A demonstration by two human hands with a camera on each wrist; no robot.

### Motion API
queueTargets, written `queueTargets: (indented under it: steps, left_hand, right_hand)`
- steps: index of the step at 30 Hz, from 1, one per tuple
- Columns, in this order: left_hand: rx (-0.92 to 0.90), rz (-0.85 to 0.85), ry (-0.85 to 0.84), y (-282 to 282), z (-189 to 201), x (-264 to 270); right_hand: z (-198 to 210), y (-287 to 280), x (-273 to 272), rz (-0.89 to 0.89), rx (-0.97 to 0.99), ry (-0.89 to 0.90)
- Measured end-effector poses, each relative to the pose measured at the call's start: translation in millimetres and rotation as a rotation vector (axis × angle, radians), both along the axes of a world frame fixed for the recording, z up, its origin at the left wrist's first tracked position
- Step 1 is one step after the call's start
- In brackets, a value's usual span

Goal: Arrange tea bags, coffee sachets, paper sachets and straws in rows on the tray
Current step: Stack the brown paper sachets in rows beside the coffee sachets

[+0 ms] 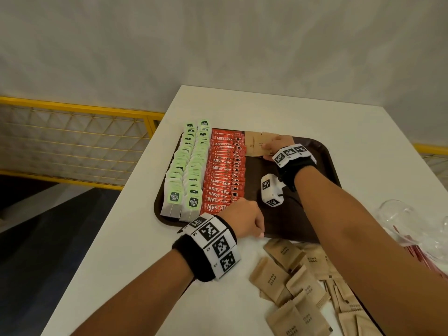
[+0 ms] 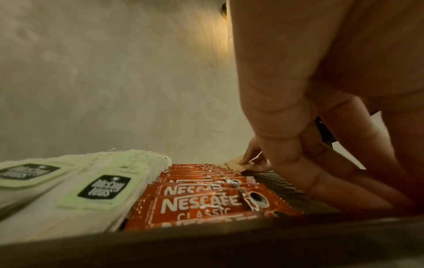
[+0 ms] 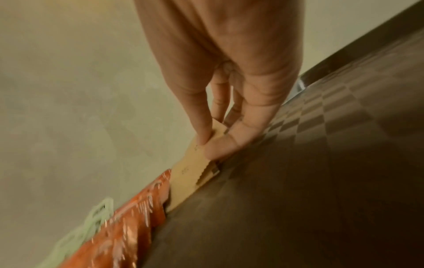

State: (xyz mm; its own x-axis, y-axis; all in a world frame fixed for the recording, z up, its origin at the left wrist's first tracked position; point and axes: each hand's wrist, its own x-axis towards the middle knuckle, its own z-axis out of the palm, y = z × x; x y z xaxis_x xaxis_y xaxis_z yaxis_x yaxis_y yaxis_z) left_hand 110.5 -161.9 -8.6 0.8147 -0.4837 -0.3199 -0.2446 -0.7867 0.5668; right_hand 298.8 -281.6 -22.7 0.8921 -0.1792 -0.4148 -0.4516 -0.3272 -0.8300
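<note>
A brown tray [image 1: 324, 161] lies on the white table. Two rows of green-tagged tea bags [image 1: 186, 170] fill its left side, with a row of red coffee sachets [image 1: 223, 170] beside them. At the tray's far end my right hand [image 1: 278, 144] pinches a brown sugar sachet [image 1: 254, 146] between thumb and fingers, right of the coffee row. The right wrist view shows that sachet [image 3: 190, 174] held low over the tray floor [image 3: 321, 163]. My left hand [image 1: 244, 219] curls over the tray's near rim [image 2: 206, 241], next to the nearest coffee sachets [image 2: 206, 199].
Several loose brown sugar sachets [image 1: 286, 282] lie on the table in front of the tray. A clear plastic wrapper with red straws [image 1: 417, 253] sits at the right edge. The table's left edge drops off beside a yellow mesh railing [image 1: 72, 141]. The tray's right half is bare.
</note>
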Motion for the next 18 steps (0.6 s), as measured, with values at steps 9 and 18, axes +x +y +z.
queueTargets:
  steps: [9,18]
  left_hand:
    - [0.017,0.013,0.020,-1.8,-0.6,3.1]
    - [0.025,0.026,0.055,-3.3,3.8,2.4]
  right_hand:
    - [-2.3,-28.7,0.6,-0.042,-0.058,-0.024]
    - [-9.0,-24.7,5.6,0.042,-0.283,-0.026]
